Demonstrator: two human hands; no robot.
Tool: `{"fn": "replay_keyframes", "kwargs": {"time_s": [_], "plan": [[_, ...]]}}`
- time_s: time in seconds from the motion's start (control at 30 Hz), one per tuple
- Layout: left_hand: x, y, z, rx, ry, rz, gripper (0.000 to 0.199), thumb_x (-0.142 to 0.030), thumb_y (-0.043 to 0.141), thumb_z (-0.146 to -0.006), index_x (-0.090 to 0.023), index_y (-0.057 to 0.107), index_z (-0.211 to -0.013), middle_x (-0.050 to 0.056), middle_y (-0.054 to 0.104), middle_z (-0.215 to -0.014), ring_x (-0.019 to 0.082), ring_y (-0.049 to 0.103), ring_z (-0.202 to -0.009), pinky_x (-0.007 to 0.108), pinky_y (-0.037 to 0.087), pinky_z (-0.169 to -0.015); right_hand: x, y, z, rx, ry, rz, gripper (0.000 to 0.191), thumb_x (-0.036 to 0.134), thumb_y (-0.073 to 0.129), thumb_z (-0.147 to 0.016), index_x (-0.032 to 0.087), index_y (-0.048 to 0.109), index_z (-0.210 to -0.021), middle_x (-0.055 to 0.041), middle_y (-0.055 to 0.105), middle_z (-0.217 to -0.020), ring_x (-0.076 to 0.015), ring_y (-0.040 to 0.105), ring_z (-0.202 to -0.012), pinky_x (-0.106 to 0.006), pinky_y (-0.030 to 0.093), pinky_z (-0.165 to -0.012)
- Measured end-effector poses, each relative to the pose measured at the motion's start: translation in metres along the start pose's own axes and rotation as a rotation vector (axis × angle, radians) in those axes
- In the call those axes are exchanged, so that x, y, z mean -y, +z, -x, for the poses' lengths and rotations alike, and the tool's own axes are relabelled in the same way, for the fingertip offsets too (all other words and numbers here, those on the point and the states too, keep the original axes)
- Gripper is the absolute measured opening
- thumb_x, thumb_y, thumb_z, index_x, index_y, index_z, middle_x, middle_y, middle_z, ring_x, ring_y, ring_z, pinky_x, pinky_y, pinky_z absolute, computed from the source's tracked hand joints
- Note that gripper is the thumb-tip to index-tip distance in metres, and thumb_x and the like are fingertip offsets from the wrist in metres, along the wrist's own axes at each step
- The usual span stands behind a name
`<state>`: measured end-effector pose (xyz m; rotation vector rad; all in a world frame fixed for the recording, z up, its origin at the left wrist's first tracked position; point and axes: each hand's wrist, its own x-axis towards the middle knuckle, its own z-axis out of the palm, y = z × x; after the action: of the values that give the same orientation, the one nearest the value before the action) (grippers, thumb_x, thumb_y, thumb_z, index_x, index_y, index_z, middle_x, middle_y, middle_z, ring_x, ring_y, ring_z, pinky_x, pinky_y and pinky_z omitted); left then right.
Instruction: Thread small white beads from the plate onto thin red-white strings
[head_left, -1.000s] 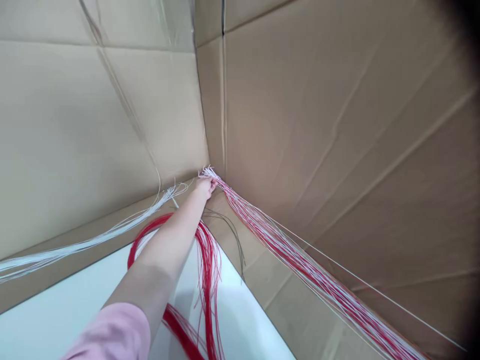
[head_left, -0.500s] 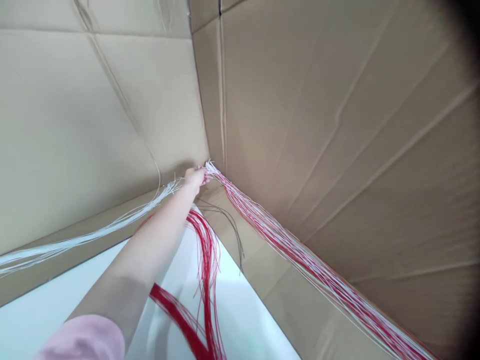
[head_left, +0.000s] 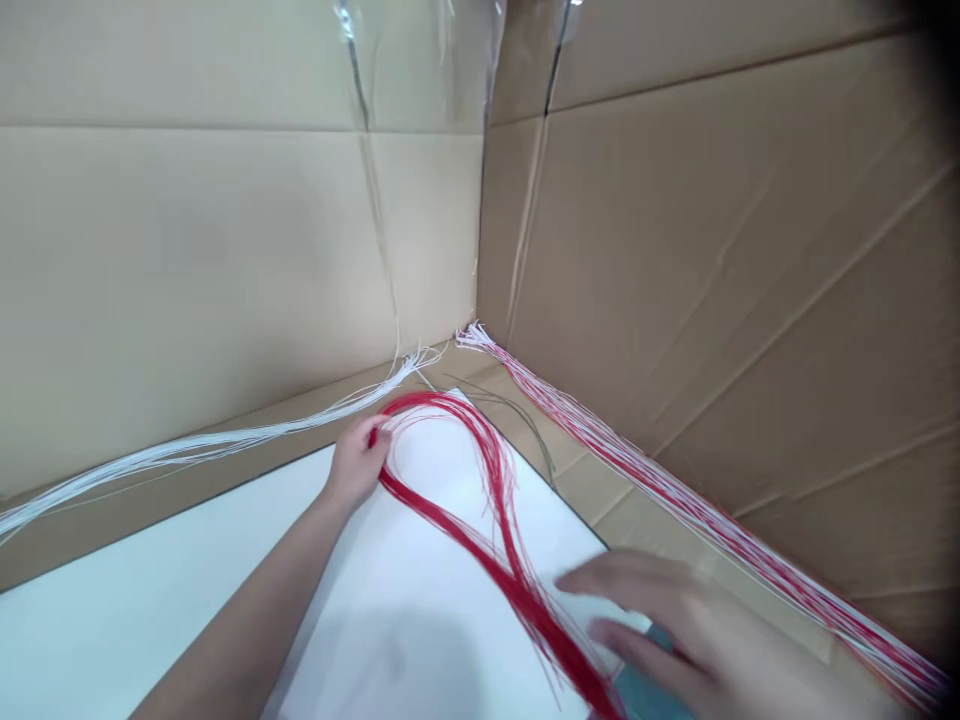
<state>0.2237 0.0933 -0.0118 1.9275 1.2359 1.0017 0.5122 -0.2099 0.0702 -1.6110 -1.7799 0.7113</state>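
Many thin red strands (head_left: 517,588) curve into a loop — left hand (head_left: 358,467) pinching them, right hand (head_left: 697,622) spread.

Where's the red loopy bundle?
In the head view's middle, the red bundle loops over the white board, its left bend in the left hand.

Looped strands (head_left: 517,585): on board (head_left: 187,560) | first bundle (head_left: 225,440): left | second bundle (head_left: 675,495): right

1 head-worn camera looks forward and down, from close above the white surface (head_left: 217,545), toward the cardboard corner (head_left: 491,230).
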Motion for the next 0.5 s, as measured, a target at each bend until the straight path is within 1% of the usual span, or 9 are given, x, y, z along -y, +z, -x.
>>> {"fn": "replay_keyframes", "kwargs": {"time_s": [0.03,0.1,0.13,0.17,0.23,0.27,0.33,0.4,0.5], "plan": [[0.005,-0.003,0.007,0.050,0.053,-0.037,0.032,-0.037,0.064,-0.099,-0.017,0.066,-0.124,0.012,0.065,-0.132,0.026,0.064,-0.119,0.050,0.054,-0.103,0.015,0.006,-0.030,0.077,-0.049,0.039,0.022,0.032,0.063,-0.097,0.036,0.080,-0.111,-0.0078,0.079,-0.107,-0.0238,0.074,-0.097,-0.035,0.059,-0.082],[0.013,-0.006,0.014,0.153,0.152,-0.106,0.033,-0.037,0.065,-0.099,-0.018,0.066,-0.126,0.012,0.062,-0.139,0.028,0.061,-0.126,0.053,0.051,-0.108,0.036,0.022,-0.094,0.120,-0.079,0.155,0.029,0.030,0.052,-0.102,0.028,0.080,-0.106,-0.0070,0.079,-0.106,-0.0206,0.074,-0.095,-0.032,0.057,-0.084],[0.016,-0.005,0.015,0.193,0.190,-0.137,0.035,-0.037,0.065,-0.099,-0.019,0.065,-0.129,0.012,0.060,-0.142,0.029,0.059,-0.129,0.055,0.049,-0.110,0.041,0.033,-0.125,0.111,-0.069,0.242,0.029,0.028,0.051,-0.102,0.025,0.080,-0.103,-0.0068,0.079,-0.104,-0.0197,0.074,-0.094,-0.031,0.057,-0.085],[0.018,-0.004,0.015,0.220,0.217,-0.166,0.037,-0.036,0.065,-0.098,-0.019,0.064,-0.131,0.013,0.058,-0.145,0.030,0.057,-0.132,0.056,0.048,-0.112,0.043,0.045,-0.154,0.108,-0.057,0.274,0.029,0.026,0.051,-0.102,0.022,0.080,-0.104,-0.0082,0.079,-0.108,-0.0200,0.073,-0.097,-0.032,0.056,-0.089],[0.022,-0.002,0.014,0.250,0.246,-0.212,0.040,-0.036,0.065,-0.099,-0.019,0.062,-0.135,0.013,0.057,-0.147,0.031,0.056,-0.134,0.058,0.047,-0.112,0.039,0.072,-0.199,0.117,-0.034,0.313,0.026,0.022,0.053,-0.101,0.019,0.078,-0.107,-0.0107,0.077,-0.114,-0.0204,0.072,-0.105,-0.033,0.054,-0.096],[0.023,-0.002,0.013,0.257,0.252,-0.230,0.041,-0.036,0.065,-0.099,-0.019,0.061,-0.136,0.013,0.057,-0.147,0.031,0.056,-0.133,0.058,0.047,-0.112,0.034,0.086,-0.215,0.128,-0.024,0.333,0.023,0.022,0.055,-0.101,0.017,0.077,-0.110,-0.0118,0.076,-0.117,-0.0207,0.071,-0.109,-0.034,0.053,-0.099],[0.026,-0.002,0.012,0.271,0.259,-0.255,0.040,-0.036,0.063,-0.100,-0.019,0.061,-0.136,0.013,0.057,-0.146,0.030,0.058,-0.131,0.056,0.049,-0.110,0.026,0.109,-0.233,0.144,0.000,0.373,0.024,0.028,0.060,-0.101,0.015,0.071,-0.118,-0.0110,0.073,-0.121,-0.0216,0.069,-0.111,-0.042,0.054,-0.102],[0.028,-0.006,0.011,0.292,0.269,-0.267,0.039,-0.036,0.063,-0.100,-0.019,0.061,-0.135,0.013,0.058,-0.145,0.029,0.059,-0.129,0.055,0.051,-0.109,0.020,0.126,-0.239,0.150,0.036,0.418,0.027,0.035,0.061,-0.102,0.014,0.069,-0.117,-0.0092,0.072,-0.117,-0.0212,0.069,-0.108,-0.044,0.056,-0.099],[0.030,-0.011,0.010,0.331,0.294,-0.279,0.037,-0.035,0.063,-0.100,-0.019,0.062,-0.134,0.013,0.059,-0.144,0.028,0.061,-0.128,0.054,0.052,-0.108,0.019,0.142,-0.238,0.139,0.107,0.502,0.028,0.039,0.060,-0.102,0.014,0.069,-0.110,-0.0077,0.071,-0.110,-0.0195,0.069,-0.100,-0.041,0.059,-0.092]]}}
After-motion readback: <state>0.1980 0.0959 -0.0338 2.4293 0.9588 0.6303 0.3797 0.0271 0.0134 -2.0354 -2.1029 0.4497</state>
